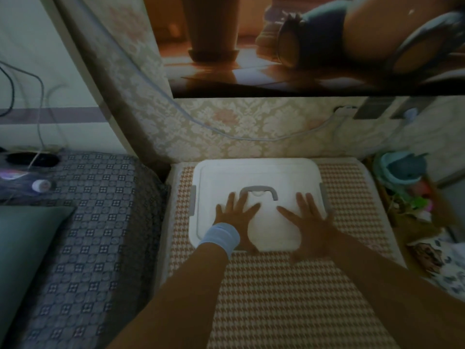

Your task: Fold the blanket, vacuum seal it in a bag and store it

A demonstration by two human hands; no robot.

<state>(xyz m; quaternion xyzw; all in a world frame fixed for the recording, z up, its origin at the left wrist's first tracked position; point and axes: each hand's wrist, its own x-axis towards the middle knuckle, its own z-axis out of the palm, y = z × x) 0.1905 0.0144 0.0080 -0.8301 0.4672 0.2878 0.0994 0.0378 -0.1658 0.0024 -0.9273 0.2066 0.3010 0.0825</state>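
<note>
A white storage box with its lid [256, 172] on sits on a houndstooth-patterned cushion [276, 293], close to the wall. A grey handle [259, 190] lies flat in the middle of the lid, and grey clips show on the left and right sides. My left hand [235, 217], with a light blue wristband, presses flat on the lid with fingers spread. My right hand [308, 220] presses flat on the lid's right half, fingers spread too. The blanket and the vacuum bag are not visible.
A bed with a checkered grey cover [95, 235] and a teal pillow [22, 250] lies to the left. A cable [226, 133] runs along the patterned wall. A basket of colourful items [407, 187] stands at the right. A large poster hangs above.
</note>
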